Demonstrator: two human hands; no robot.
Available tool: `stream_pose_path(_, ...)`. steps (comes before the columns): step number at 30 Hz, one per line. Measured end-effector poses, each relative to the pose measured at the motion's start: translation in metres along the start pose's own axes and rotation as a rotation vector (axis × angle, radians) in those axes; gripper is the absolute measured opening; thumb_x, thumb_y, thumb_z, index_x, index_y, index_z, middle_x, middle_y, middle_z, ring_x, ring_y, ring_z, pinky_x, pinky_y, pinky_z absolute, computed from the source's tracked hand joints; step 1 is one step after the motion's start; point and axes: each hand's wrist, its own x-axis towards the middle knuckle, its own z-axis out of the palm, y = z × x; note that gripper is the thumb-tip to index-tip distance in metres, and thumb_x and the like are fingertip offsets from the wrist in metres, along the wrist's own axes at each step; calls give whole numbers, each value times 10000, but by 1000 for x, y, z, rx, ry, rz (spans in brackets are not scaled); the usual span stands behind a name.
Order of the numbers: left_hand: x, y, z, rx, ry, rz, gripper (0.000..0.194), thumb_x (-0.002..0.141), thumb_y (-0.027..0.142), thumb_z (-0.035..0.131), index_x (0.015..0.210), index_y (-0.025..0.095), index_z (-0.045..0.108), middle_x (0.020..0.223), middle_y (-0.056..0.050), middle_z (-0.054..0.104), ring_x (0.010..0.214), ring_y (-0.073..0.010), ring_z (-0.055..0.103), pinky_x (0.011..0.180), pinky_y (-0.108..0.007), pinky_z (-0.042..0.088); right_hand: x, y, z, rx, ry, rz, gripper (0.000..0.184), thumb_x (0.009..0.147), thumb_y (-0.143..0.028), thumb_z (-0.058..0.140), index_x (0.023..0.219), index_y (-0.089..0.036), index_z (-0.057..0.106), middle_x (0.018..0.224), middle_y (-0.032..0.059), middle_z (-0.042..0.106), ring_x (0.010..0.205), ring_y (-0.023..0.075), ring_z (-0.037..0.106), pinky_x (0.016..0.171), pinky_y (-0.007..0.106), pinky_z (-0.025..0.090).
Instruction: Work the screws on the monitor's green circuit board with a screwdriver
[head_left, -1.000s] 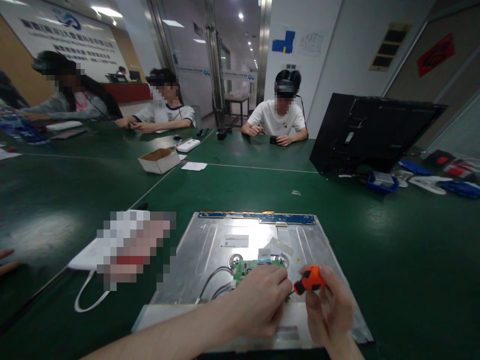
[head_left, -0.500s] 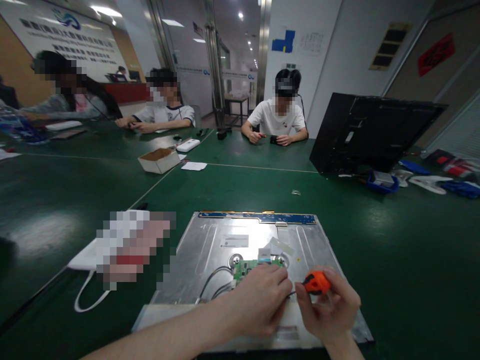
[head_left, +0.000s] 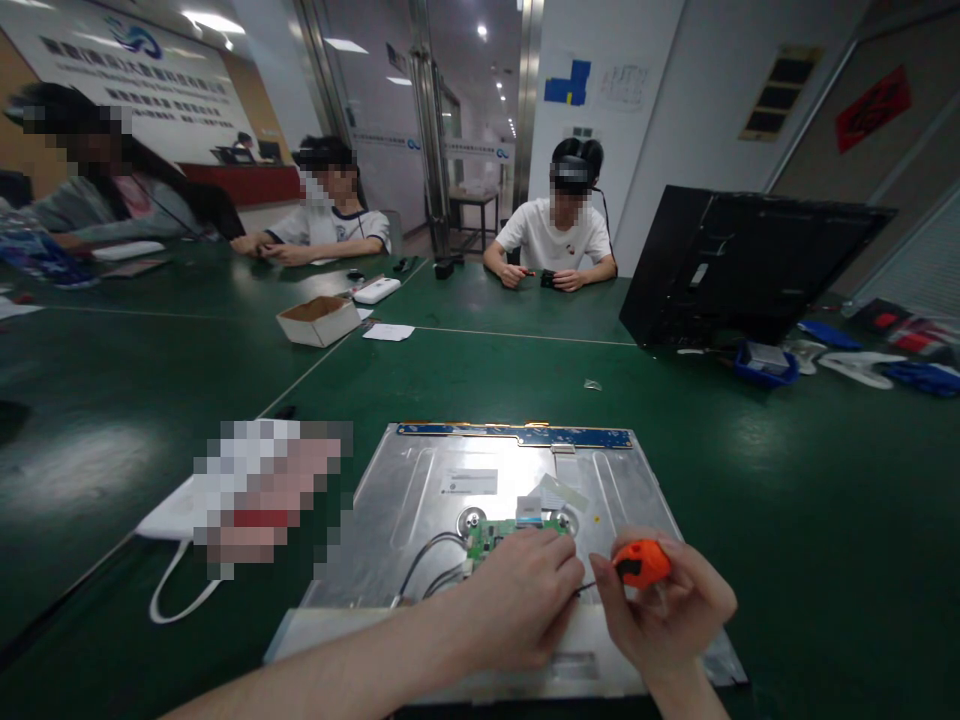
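Observation:
A silver display panel (head_left: 420, 500) lies flat in front of me, a blue circuit strip (head_left: 457, 433) along its far edge. My right hand (head_left: 667, 610) grips an orange-and-black screwdriver (head_left: 646, 564) by its handle, the thin shaft pointing left. My left hand (head_left: 525, 590) curls over the near side of a green circuit board (head_left: 487, 535). Its fingertips are close to the screwdriver's tip, and what they pinch is hidden. Dark cables (head_left: 420, 560) run from the board's left side. A flat ribbon cable (head_left: 529, 512) crosses the board's far edge.
A white pouch with a strap (head_left: 169, 515) lies left of the panel. Farther off are a small open box (head_left: 319, 322) and a white paper (head_left: 388, 332). A black monitor housing (head_left: 750, 265) stands at the right, by a blue tray (head_left: 765, 365). Several people sit around the green table.
My right hand has drawn slightly to the right with the screwdriver, showing more of its shaft. My left hand stays in place. The person at the far left has leaned left.

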Motion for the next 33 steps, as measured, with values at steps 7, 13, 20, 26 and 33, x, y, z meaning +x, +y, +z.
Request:
stream_pose_path(7,0,0,-1,-31,-10,-9,110,815,174,603,904,165,539,934,-83,634,810,-244,609,726,-359,485,-8,8,-2,-60,-63,-73,419,886,-169,656,1250,-218,455,702,-32,597,515,114,569,440,210,488)
stream_pose_path(13,0,-1,-1,-68,-20,10,197,841,178,582,1033,139,573,1012,-106,641,873,-254,602,746,-356,484,-25,12,-8,-79,-111,-57,401,939,-259,546,1330,-195,483,970,118,690,790,222,695,563,347,596)
stream_pose_path(20,-1,0,1,-57,-13,-3,179,846,178,562,1022,150,571,981,-100,633,844,-246,588,728,-362,474,-19,10,-8,-59,-92,-34,410,891,-170,584,1291,-213,500,871,68,657,713,190,662,542,304,561)
stream_pose_path(26,-1,1,-2,-33,-22,-16,127,811,173,576,933,158,544,944,-93,631,804,-236,581,726,-362,474,-8,5,-4,-11,-69,-32,425,848,-96,627,1228,-225,490,709,-14,578,569,146,573,481,256,490)
stream_pose_path(33,-1,-2,3,-58,-14,18,206,834,179,583,1036,155,546,998,-106,628,864,-256,591,742,-361,479,-27,11,-10,10,-124,31,413,911,-215,525,1320,-236,469,971,101,646,800,231,668,567,365,572)
